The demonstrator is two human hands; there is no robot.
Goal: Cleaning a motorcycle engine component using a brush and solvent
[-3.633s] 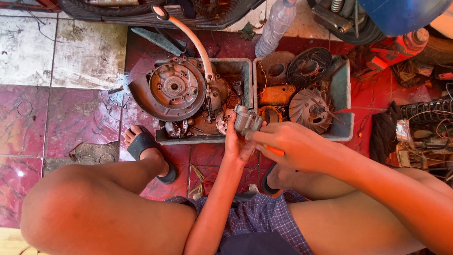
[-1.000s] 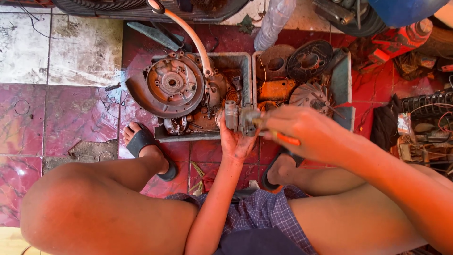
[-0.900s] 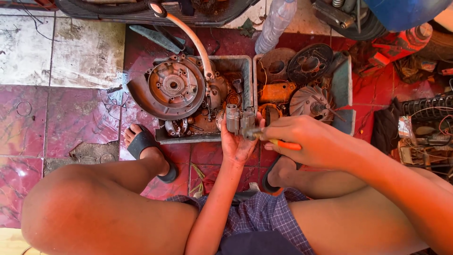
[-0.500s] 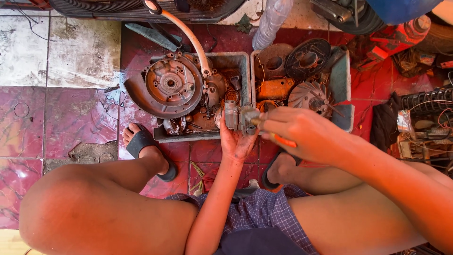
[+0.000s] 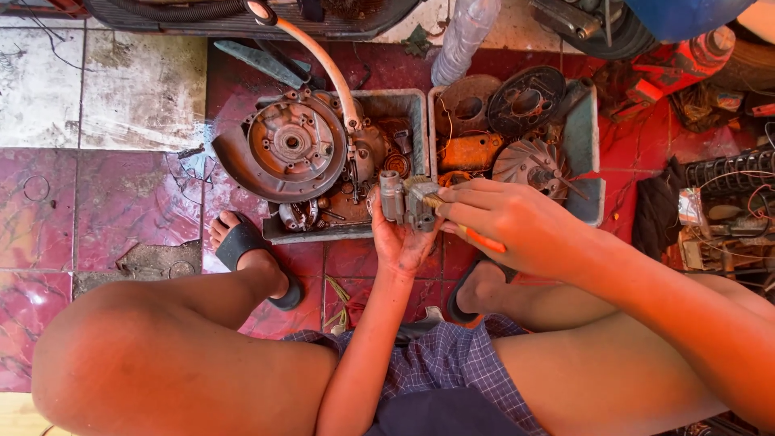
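a person sits low on a red tiled floor, seen from above, knees spread, working over two grey trays. the left hand is palm up, just in front of the left tray, its fingers cupped closed around a small grey metal part, likely a carburettor. the right hand comes in from the right of the part, fingers closed around an orange-handled tool, probably a screwdriver, whose tip end meets the part; the tip itself is hidden by the fingers.

the part looks like cast metal: stiff, fairly heavy for how little there is of it, likely greasy and so a bit slippery. its blocky body seems the safest place to grip, not any thin fitting sticking out of it.

counts: two trays side by side beyond the part. the left tray holds one large round engine cover and a heap of small rusty pieces too jumbled to count. the right tray holds one finned fan wheel, one black ring plate and one orange piece. one pale curved hose arches over the left tray. one clear plastic bottle lies beyond the trays. two black sandals are visible, one left of the part.
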